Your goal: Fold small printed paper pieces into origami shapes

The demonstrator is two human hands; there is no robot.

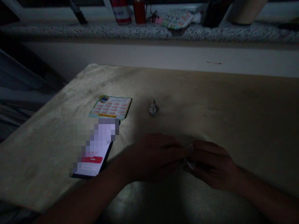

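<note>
My left hand [156, 157] and my right hand [212, 163] meet above the front middle of the table, fingers closed. Between their fingertips is a small, crumpled, pale wrapper-like piece [189, 161], partly hidden by the fingers; both hands grip it. Beyond my left hand, a small crumpled patterned paper [154, 108] lies on the table [229, 109]. To the left of my left hand rests a phone [102, 146] with its screen lit and partly pixelated. A printed card [112, 107] with several rows of text lies just behind the phone.
A speckled windowsill [100, 31] runs along the back. On it stand a red and white can [121, 11], a red bottle [139, 11], a patterned packet [177, 19], a dark container [216, 12] and a beige pot [247, 11]. The table's left edge slants toward the front left.
</note>
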